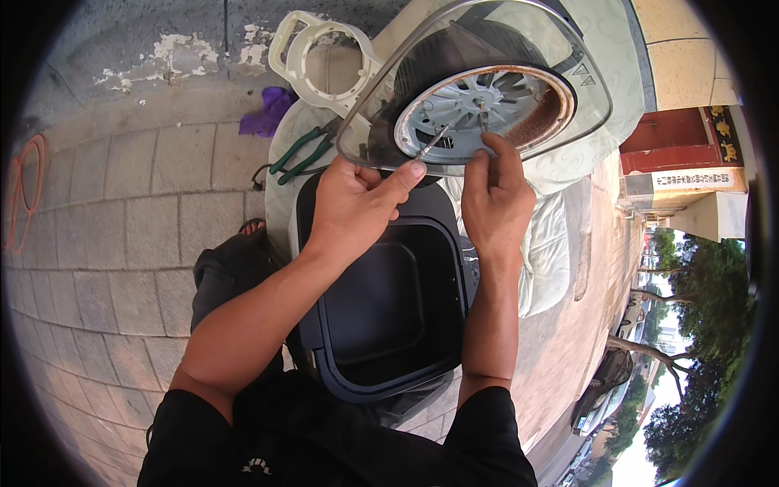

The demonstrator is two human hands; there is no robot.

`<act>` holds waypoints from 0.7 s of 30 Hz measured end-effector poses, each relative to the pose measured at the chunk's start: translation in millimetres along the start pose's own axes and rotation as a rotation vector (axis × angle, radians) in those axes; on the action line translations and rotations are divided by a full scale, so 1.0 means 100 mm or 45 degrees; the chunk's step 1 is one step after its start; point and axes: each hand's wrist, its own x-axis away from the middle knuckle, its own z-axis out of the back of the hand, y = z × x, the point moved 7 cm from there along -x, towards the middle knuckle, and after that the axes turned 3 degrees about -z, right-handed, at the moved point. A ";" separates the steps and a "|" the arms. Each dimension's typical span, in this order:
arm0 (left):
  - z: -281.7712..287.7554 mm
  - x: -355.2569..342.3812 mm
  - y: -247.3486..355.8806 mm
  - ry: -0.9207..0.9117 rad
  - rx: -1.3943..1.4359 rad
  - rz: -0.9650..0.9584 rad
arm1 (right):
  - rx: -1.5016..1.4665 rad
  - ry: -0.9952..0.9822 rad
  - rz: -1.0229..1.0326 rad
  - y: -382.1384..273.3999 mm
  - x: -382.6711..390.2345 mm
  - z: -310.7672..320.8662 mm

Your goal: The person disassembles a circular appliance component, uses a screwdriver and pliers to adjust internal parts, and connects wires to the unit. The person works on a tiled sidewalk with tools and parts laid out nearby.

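Note:
My left hand (350, 203) is closed, with a slim metal rod-like tool (432, 144) between thumb and fingers. Its tip points up at a silver fan wheel (466, 104) with radial blades and a central shaft. My right hand (501, 203) is pinched at the lower side of the wheel; a small thin piece (484, 123) shows at its fingertips, too small to name. Round the fan runs a rusty metal ring (560, 105) inside a black housing, framed by a clear plastic cover (596, 89). Below my hands sits a black air fryer basket (381, 292), its inside facing up.
Green-handled pliers (302, 154) lie left of the housing on a pale cloth-covered surface (531, 280). Beyond them are a cream plastic ring frame (284, 49) and a purple cloth (266, 112). An orange hose (32, 174) lies on the paving at far left.

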 end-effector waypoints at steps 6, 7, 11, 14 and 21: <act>-0.05 0.03 0.09 -0.092 0.032 -0.001 | -0.015 -0.004 -0.015 0.02 0.02 0.00; -0.03 0.04 0.12 -0.082 0.018 0.003 | -0.014 -0.004 -0.012 0.02 0.02 -0.01; 0.01 0.05 0.13 -0.045 -0.006 -0.004 | -0.009 -0.002 0.014 0.02 0.00 -0.04; -0.02 0.04 0.12 -0.053 0.049 -0.012 | -0.007 0.018 0.034 0.03 0.01 -0.03; -0.03 0.07 0.18 -0.036 0.010 0.039 | 0.005 0.031 0.047 0.03 0.02 -0.02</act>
